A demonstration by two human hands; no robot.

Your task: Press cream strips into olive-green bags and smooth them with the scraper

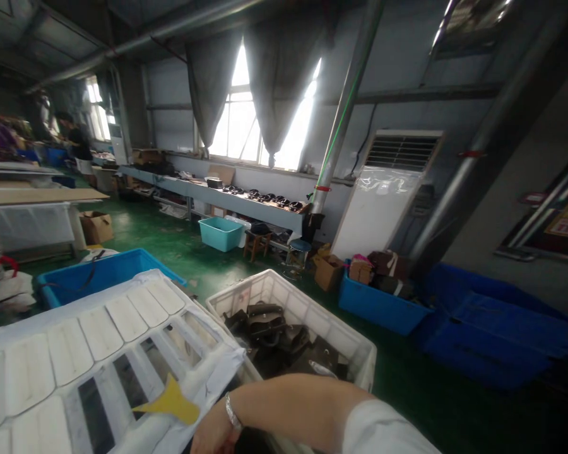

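Your right hand (214, 434) is cut off by the frame, can't tell its grip; left hand unseen. A wrist bump could knock the yellow piece (177, 403) into the white table's (203, 378) gaps.

- table (71, 350): wht., dk. gaps
- scrap (173, 402): yel.
- crate (348, 331): wht.
- pcs. (265, 323) in crate: v. dk. brn./blk.
- bracelet (231, 411): silv.
- sleeve (383, 429): wht.
- lg. tub (383, 309): bl.
- sm. tub (220, 235): turq.
- floor (146, 224): grn.
- curtains (277, 88): dk. gry.

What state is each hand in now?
Left hand: not in view.
Right hand: cut off by the picture's bottom edge; whether open, closed or holding something cannot be told.
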